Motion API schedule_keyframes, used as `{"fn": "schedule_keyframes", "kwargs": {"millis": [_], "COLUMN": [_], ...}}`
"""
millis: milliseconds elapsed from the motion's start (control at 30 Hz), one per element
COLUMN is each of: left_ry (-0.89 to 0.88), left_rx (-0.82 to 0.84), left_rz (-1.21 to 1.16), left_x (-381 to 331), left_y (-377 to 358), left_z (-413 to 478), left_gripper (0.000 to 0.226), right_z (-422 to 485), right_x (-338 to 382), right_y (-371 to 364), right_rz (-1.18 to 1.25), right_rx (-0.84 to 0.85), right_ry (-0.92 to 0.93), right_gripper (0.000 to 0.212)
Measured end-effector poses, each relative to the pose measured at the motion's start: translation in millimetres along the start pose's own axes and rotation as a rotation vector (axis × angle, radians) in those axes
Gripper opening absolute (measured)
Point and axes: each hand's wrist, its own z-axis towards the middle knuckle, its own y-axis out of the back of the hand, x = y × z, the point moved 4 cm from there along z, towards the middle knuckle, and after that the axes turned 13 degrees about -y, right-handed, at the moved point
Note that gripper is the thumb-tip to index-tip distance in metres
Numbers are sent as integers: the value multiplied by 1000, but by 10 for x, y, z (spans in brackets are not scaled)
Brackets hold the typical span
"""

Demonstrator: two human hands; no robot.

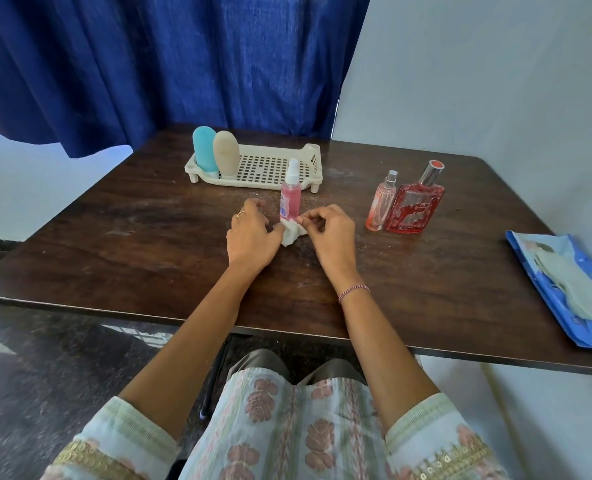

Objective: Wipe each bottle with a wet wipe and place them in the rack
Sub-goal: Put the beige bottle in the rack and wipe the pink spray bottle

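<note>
While the person sits at it, a dark wooden table (142, 237) fills the middle of the view, with a blue curtain (156, 64) hanging behind it and a pale wall (478, 81) at the right. On the right edge of the table lies a blue pack of wipes (571, 289), well apart from everything else. At the far side stands a cream plastic rack (270, 166), and two bottles stand upright at its left end: a blue bottle (204, 147) and, touching it, a beige bottle (226, 152). The other part of the rack holds nothing.

Both hands are in the middle of the table, in front of the rack. Between them a pink spray bottle (289, 195) stands upright on the table, with no finger around it. At its foot, on the near side, lies a crumpled white wipe (292, 235), touching the bottle's base.

The right hand (331, 233) has its fingers curled, and its thumb and first finger pinch the upper right corner of the wipe. The left hand (251, 237) rests on the table with its fingers bent, just left of the bottle; its thumb lies against the left edge of the wipe, but it is not possible to tell if it really holds it.

To the right of the hands, near but apart, a red square bottle (414, 209) and a slim pink bottle (380, 206) stand side by side, touching or almost touching. Nothing stands between the spray bottle and the rack behind it.

A thin bracelet (354, 292) is on the right wrist, and a ring (241, 213) on a left finger.
</note>
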Motion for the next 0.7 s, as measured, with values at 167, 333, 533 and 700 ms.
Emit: {"fn": "schedule_keyframes", "kwargs": {"millis": [167, 333, 533, 700], "left_ry": [-18, -29, -36, -38], "left_rx": [-19, -100, -141, -107], "left_rz": [-8, -112, -194, -196], "left_x": [9, 6, -88, -142], "left_y": [-2, 3, 43, 51], "left_z": [9, 34, 120, 260], "left_gripper": [39, 29, 28, 34], "right_z": [1, -2, 84, 239], "right_x": [0, 15, 109, 145], "right_y": [-1, -38, -32, -103], "right_rz": [12, 5, 82, 72], "right_rx": [-14, -6, -48, 34], "right_ry": [1, 22, -7, -99], "right_gripper": [9, 19, 12, 36]}}
